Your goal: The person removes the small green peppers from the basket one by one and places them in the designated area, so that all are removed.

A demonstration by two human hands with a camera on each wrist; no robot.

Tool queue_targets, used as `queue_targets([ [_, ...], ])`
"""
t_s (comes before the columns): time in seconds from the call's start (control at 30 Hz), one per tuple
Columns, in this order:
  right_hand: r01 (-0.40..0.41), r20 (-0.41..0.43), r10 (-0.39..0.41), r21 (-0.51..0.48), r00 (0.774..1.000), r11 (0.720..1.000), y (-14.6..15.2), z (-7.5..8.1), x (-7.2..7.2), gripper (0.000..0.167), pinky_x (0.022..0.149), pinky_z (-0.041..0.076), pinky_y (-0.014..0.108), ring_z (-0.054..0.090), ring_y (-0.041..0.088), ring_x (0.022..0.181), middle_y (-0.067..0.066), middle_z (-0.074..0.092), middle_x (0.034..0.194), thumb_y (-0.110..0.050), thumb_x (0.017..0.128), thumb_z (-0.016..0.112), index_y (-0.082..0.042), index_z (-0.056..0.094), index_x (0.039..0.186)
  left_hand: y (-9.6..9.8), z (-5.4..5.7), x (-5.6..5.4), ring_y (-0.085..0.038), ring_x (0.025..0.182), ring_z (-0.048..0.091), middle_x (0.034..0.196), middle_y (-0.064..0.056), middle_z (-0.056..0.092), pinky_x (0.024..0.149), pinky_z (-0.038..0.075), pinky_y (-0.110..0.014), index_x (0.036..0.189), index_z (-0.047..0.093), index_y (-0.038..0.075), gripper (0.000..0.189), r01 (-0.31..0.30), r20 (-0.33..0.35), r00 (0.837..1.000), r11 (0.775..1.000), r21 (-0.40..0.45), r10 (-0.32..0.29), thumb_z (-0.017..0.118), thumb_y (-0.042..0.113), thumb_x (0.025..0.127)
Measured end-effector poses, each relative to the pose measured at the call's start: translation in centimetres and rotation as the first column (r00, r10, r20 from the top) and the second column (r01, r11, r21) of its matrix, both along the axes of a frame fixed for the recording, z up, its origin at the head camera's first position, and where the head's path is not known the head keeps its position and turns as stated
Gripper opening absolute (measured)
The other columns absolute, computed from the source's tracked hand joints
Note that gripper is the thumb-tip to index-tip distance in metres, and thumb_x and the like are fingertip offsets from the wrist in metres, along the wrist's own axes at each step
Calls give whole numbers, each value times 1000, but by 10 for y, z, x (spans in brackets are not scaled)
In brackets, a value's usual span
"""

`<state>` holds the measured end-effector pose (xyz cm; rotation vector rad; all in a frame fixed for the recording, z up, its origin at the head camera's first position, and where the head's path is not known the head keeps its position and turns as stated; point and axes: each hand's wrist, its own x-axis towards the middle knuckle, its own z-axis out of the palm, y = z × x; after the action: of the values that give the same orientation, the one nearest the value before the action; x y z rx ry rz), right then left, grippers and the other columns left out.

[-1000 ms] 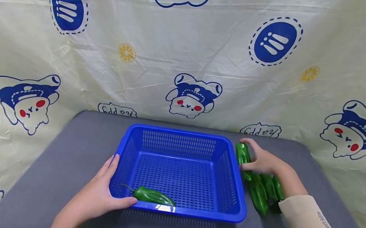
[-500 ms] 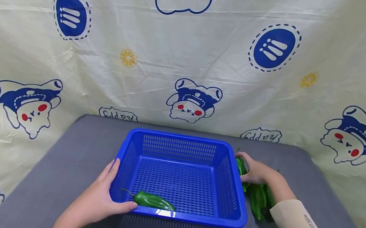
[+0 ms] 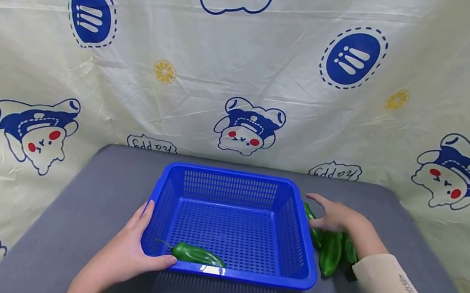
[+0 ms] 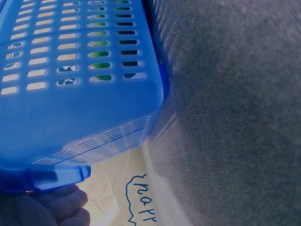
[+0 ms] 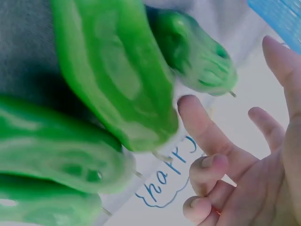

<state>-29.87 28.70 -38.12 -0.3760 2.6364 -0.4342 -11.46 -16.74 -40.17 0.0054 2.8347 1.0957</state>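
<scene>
A blue plastic basket (image 3: 250, 276) with slotted walls stands mid-table. My left hand (image 3: 129, 248) holds its near left corner, thumb on the front rim and fingers along the left side; in the left wrist view the fingers curl against the rim from outside. Inside, along the front wall, lies one long green pepper (image 3: 198, 253). Right of the basket, my right hand (image 3: 335, 216) hovers over several more green peppers (image 3: 330, 256), its fingers spread. The right wrist view shows nothing between those fingers; the closest peppers (image 5: 113, 70) lie just beside the fingertips.
A grey cloth (image 3: 107, 187) covers the table. Behind it hangs a pale curtain (image 3: 129, 108) with cartoon prints. A small dark object (image 3: 350, 274) shows beside the right sleeve, partly hidden.
My right hand gripped the pepper beside the basket earlier and shifted it nearer; now its fingers have spread off it. My left hand keeps its hold on the basket.
</scene>
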Motion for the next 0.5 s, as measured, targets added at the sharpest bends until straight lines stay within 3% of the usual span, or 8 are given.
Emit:
queue_targets([
  [0.03,-2,-13,2,-1,1000,1000,1,4,0,90,68,45,35,60,19,77,16,67,103,-39,90,70,-14,18,159,0,0,0,-48,147,25,168,-14,4,108,35,-68,161,0,17,130,1,1,1000,1000,-5,-1,78,67,70],
  [0.07,-1,-19,1,-8,1000,1000,2,7,0,90,67,45,34,61,17,75,12,69,97,-38,91,70,-14,18,159,0,0,0,-48,147,25,168,-14,4,108,36,-67,161,0,17,130,1,0,1000,1000,-9,-1,78,67,70],
  [0.17,-11,-111,7,-37,994,999,8,23,1,90,68,46,36,64,18,81,14,71,106,-42,90,71,-12,20,158,0,1,0,-49,147,26,168,-15,4,107,36,-67,161,1,17,130,3,-1,1000,1000,-12,-3,78,67,70],
  [0.33,5,-299,-42,-122,953,993,7,54,2,83,65,47,35,62,18,77,10,67,99,-44,93,67,-15,24,157,0,1,0,-49,147,25,167,-16,4,108,35,-68,161,1,15,130,3,3,1000,1000,-15,-3,78,67,70],
  [0.5,-16,-372,-40,-145,928,989,-13,81,10,83,60,43,33,54,20,64,10,66,103,-48,92,67,-21,22,158,0,2,-1,-48,148,24,168,-16,3,108,34,-68,161,1,16,130,-2,11,1000,1000,-6,2,78,67,70],
])
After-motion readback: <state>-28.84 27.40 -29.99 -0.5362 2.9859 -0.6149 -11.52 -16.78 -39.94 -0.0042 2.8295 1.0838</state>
